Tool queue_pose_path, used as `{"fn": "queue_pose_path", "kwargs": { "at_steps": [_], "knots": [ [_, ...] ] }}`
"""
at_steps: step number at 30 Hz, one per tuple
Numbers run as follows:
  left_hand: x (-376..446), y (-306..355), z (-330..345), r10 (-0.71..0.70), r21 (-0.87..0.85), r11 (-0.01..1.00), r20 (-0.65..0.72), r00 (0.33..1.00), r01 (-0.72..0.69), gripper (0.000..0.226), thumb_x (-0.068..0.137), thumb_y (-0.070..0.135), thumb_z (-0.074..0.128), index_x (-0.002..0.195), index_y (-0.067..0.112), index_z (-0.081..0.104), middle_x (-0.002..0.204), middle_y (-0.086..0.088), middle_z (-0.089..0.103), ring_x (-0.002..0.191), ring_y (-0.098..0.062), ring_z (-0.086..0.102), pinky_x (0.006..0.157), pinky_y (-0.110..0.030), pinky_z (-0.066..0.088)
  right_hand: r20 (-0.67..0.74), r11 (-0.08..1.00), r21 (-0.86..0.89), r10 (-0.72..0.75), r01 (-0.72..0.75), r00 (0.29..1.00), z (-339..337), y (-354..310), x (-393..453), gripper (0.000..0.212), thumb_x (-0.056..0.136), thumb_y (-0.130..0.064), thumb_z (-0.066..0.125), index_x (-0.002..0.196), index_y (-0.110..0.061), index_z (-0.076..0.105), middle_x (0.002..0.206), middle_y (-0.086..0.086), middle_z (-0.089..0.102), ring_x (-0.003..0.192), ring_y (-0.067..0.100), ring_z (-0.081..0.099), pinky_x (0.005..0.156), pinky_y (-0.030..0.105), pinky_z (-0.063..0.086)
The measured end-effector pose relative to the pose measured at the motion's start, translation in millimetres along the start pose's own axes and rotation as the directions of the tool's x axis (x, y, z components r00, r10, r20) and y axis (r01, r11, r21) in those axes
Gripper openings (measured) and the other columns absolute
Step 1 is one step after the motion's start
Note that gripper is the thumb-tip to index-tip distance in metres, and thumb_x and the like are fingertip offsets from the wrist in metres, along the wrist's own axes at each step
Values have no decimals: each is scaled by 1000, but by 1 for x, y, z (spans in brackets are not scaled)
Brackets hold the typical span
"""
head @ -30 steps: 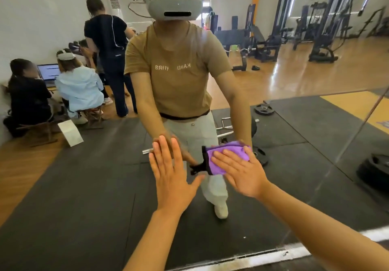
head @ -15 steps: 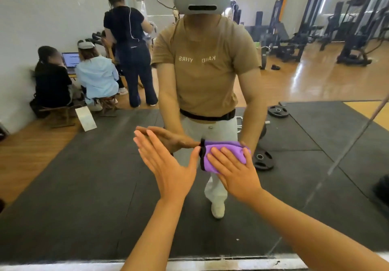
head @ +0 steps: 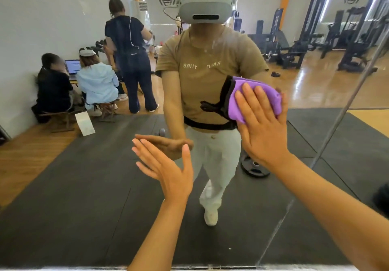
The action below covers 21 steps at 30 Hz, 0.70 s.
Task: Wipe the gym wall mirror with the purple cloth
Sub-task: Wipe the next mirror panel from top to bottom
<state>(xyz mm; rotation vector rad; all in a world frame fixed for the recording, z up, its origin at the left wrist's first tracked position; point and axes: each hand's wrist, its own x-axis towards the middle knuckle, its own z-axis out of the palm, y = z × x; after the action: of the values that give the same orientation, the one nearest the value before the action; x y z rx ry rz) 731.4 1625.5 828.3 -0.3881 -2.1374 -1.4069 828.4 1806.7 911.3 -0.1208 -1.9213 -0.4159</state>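
The right hand (head: pixel 261 127) is spread flat, fingers (head: pixel 245 100) extended toward 12 o'clock, and the purple cloth (head: pixel 252 100) is pressed under them against the mirror (head: pixel 63 186); nothing is gripped. The cloth is seen at about 2 o'clock from the left hand (head: pixel 168 173). That hand is held open and empty, fingers together, pointed toward 10 o'clock, at the glass.

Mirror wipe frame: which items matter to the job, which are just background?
In the job: purple cloth, right hand pressing it flat on the mirror, left hand.
Lying about, seen reflected: weight plate, laptop, gym machines.
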Motion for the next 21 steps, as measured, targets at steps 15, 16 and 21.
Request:
{"fn": "queue_pose_path", "kwargs": {
  "at_steps": [15, 16, 21],
  "knots": [
    [-24, 4, 1, 25, 39, 999, 67, 997, -28, 110, 84, 71, 48, 157, 10, -6, 164, -13, -15, 152, -25, -13, 120, -54, -4, 356, 862, -77, -446, 501, 821, 14, 20, -141, 100, 82, -21, 56, 160, -18, -7, 167, -5, -10, 154, 15, -11, 124, 44, -6],
    [-27, 4, 2, 23, 40, 999, 77, 997, -26, 110, 83, 72, 48, 157, 10, -7, 164, -12, -16, 152, -25, -13, 120, -53, -5, 286, 903, -91, -380, 420, 880, 9, 27, -126, 95, 84, -19, 51, 160, -18, -5, 167, -5, -7, 154, 14, -9, 124, 45, -7],
    [-38, 13, 14, 25, 47, 998, 91, 995, -30, 112, 82, 73, 48, 156, 13, -9, 164, -10, -17, 151, -24, -16, 120, -52, -7, -37, 979, -61, 191, -193, 981, -25, 73, -35, 57, 108, -29, 31, 159, -13, 13, 166, 2, 7, 154, 11, -4, 125, 42, -5]
  ]
}}
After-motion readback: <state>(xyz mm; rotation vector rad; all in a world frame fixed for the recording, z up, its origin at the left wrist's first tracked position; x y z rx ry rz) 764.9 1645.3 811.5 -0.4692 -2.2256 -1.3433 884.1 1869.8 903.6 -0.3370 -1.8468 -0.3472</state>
